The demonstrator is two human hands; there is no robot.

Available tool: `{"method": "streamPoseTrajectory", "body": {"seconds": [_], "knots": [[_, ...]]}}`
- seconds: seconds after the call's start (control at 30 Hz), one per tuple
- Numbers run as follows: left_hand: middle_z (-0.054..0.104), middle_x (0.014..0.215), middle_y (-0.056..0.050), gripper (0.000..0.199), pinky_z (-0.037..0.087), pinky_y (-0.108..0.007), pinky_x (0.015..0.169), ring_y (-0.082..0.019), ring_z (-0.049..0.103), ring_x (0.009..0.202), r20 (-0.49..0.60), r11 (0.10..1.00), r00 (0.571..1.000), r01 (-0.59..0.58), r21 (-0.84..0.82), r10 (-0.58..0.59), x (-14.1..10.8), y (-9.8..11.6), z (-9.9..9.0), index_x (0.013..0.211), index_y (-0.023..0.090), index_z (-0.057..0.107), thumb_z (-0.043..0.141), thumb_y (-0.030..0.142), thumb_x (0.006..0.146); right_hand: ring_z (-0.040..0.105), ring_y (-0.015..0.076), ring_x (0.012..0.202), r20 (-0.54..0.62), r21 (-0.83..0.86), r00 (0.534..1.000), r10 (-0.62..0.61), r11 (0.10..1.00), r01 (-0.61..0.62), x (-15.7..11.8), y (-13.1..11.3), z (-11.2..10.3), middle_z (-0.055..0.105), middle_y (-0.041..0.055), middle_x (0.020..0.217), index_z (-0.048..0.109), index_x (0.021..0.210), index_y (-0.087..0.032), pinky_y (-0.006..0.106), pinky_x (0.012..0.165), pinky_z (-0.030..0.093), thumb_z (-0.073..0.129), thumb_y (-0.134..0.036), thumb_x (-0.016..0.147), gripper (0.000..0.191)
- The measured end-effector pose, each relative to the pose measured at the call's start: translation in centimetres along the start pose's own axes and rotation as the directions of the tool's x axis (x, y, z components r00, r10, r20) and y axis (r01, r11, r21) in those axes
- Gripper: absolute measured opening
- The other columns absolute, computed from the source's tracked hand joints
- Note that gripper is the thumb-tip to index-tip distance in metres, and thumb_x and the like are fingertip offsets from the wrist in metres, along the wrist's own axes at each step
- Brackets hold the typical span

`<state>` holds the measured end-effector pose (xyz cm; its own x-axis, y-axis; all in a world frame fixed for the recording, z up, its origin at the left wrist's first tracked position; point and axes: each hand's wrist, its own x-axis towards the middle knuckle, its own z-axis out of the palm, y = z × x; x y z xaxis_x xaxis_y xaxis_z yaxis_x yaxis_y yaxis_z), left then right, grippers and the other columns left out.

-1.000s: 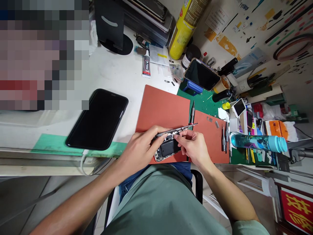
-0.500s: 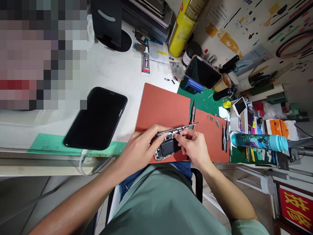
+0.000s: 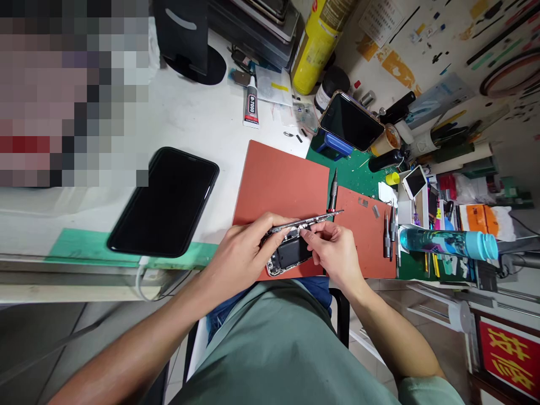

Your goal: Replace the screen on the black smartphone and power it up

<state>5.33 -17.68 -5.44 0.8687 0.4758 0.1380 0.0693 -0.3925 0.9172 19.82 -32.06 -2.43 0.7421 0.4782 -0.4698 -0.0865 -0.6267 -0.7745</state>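
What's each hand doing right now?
Left hand: closed on the opened phone, gripping its raised panel.
Right hand: fingers pinched inside it; whether they hold anything, can't tell.

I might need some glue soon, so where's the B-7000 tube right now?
In the head view, the B-7000 tube lies on the white tabletop, beyond the large phone, beside the white packet.

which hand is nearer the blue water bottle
Right: the right hand is at the opened phone, toward the water bottle; the left hand holds the phone's left side, farther off.

Grey-green short-sleeved shirt [image 3: 278,349]; blue jeans [image 3: 221,309]; bare hands.
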Motion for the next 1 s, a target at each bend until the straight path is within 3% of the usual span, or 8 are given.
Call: {"method": "streamPoseTrajectory", "body": {"seconds": [0.63,1.0], "knots": [[0.083,0.112,0.004,0.018,0.056,-0.019,0.085,-0.014,0.080,0.095,0.000,1.000,1.000,0.001,0.014,-0.001,-0.29,-0.25,-0.10,0.120,0.027,0.071,0.055,0.029,0.112,0.050,0.0090,0.036,0.011,-0.011,1.000,0.007,1.000,-0.007,0.26,0.08,-0.01,0.062,-0.0046,0.055,0.065,0.076,-0.020,0.023,0.043,0.036,0.081,-0.053,0.081,0.037],[0.083,0.107,0.006,0.017,0.055,-0.019,0.083,-0.012,0.077,0.085,-0.013,1.000,1.000,-0.004,0.024,0.004,-0.25,-0.61,0.08,0.120,0.028,0.071,0.057,0.028,0.111,0.050,0.0088,0.036,0.018,0.000,1.000,0.019,1.000,-0.019,0.17,0.08,-0.05,0.063,-0.0049,0.056,0.067,0.079,-0.021,0.024,0.043,0.034,0.082,-0.055,0.080,0.038]]}}
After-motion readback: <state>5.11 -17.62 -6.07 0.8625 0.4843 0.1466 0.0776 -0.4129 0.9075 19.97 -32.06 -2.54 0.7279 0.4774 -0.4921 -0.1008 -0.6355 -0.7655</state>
